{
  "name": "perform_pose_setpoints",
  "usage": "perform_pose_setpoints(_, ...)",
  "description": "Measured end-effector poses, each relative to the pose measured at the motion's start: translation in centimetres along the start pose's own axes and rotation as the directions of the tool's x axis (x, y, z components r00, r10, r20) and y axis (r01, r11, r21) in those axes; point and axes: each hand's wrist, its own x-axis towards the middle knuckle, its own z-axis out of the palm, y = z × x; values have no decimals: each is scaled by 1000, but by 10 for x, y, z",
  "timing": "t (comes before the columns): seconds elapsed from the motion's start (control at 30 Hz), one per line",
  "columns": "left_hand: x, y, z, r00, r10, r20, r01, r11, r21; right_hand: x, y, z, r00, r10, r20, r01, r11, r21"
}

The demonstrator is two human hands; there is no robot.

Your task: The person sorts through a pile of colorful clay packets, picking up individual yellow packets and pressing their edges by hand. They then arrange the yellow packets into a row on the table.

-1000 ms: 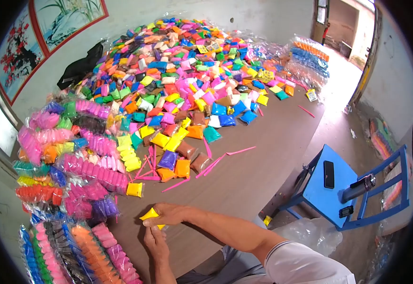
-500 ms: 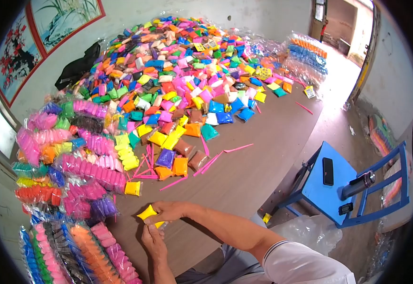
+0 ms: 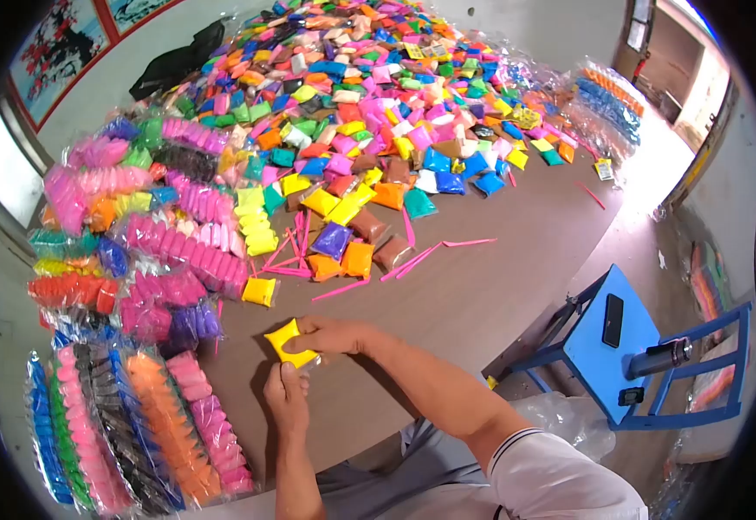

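A small yellow packet (image 3: 286, 340) in clear wrapping is held just above the brown table near my body. My right hand (image 3: 336, 335) pinches it from the right, fingers over its right end. My left hand (image 3: 288, 394) is closed at its lower edge, thumb up against the clear wrapping; the fingertips are partly hidden. Beyond my hands, another yellow packet (image 3: 259, 291) lies on the table. Past it are a purple packet (image 3: 332, 240), an orange packet (image 3: 358, 258) and scattered pink plastic sticks (image 3: 340, 289).
A large heap of coloured packets (image 3: 343, 130) covers the far table (image 3: 482, 277). Bagged rows of packets (image 3: 187, 251) are stacked at the left, with more rows (image 3: 170, 425) nearer me. On the right, a blue chair (image 3: 599, 347) carries a phone (image 3: 613, 320) and a bottle (image 3: 659, 357).
The view has tilted down and shifted, so the scene sits differently. Both hands stay at the yellow packet, which is turned slightly and shows more of its face.
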Motion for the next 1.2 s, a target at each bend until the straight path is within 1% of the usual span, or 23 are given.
perform_pose_setpoints(0.1,0,-3,-1,1000,-17,-18,18,1000,23,-8,-14,-9,997,-43,69,41,999,29)
perform_pose_setpoints(0.17,-2,1,-1,999,-35,-19,34,999,-8,-5,-10,-8,991,-73,109,60,991,122)
perform_pose_setpoints(0.3,0,-1,1,999,-7,-34,6,999,-35,-3,-8,-9,998,-46,42,42,996,80)
perform_pose_setpoints(0.33,1,-5,1,999,-12,-47,10,999,-35,2,0,-7,995,-102,14,99,986,131)
perform_pose_setpoints(0.37,2,-8,1,1000,-11,-26,11,1000,4,3,0,-4,995,-98,30,93,987,130)
perform_pose_setpoints(0.43,-1,-9,0,999,-24,-29,25,999,43,3,-2,-1,988,-109,-111,122,985,126)
perform_pose_setpoints(0.47,-1,-4,3,997,77,-4,-75,985,157,0,-12,8,978,-97,-184,120,985,122)
perform_pose_setpoints(0.5,-2,1,6,985,169,31,-171,948,269,6,-4,13,984,-91,-155,110,986,122)
perform_pose_setpoints(0.53,-3,9,9,988,156,4,-151,950,274,15,8,17,967,-198,-163,202,979,9)
perform_pose_setpoints(0.6,-5,22,16,876,465,131,-474,778,412,15,3,32,894,-411,-179,359,895,-266)
perform_pose_setpoints(0.63,-8,23,16,879,461,119,-465,780,419,16,3,33,897,-410,-166,361,895,-263)
perform_pose_setpoints(0.7,-12,23,17,901,411,143,-432,810,397,21,0,30,943,-329,-57,236,778,-583)
perform_pose_setpoints(0.73,-14,19,17,903,383,196,-430,787,442,28,-1,28,942,-332,-43,245,772,-586)
perform_pose_setpoints(0.77,-16,19,17,906,382,184,-423,789,446,34,-3,28,928,-371,13,322,787,-526)
perform_pose_setpoints(0.83,-17,20,21,847,425,320,-528,600,601,44,-7,26,909,-412,68,395,795,-460)
perform_pose_setpoints(0.9,-17,15,24,831,486,270,-544,608,579,46,-35,30,996,-34,83,78,781,-620)
perform_pose_setpoints(0.93,-18,14,24,842,456,289,-529,589,610,37,-55,36,997,52,64,0,779,-627)
perform_pose_setpoints(0.97,-20,12,24,852,424,306,-514,570,641,40,-57,41,997,51,64,1,775,-632)
perform_pose_setpoints(1.03,-21,1,23,847,438,302,-520,562,643,48,-54,57,982,162,96,-58,743,-667)
perform_pose_setpoints(1.07,-22,-3,22,841,448,303,-527,554,645,56,-43,64,991,59,116,47,673,-739)
perform_pose_setpoints(1.1,-23,-1,21,842,450,297,-524,554,646,61,-30,72,991,59,121,50,669,-741)
perform_pose_setpoints(1.17,-27,3,18,912,211,353,-404,616,676,63,-14,84,962,-266,52,208,602,-771)
perform_pose_setpoints(1.2,-28,2,17,914,210,349,-400,617,677,62,-13,85,963,-270,-8,202,740,-641)
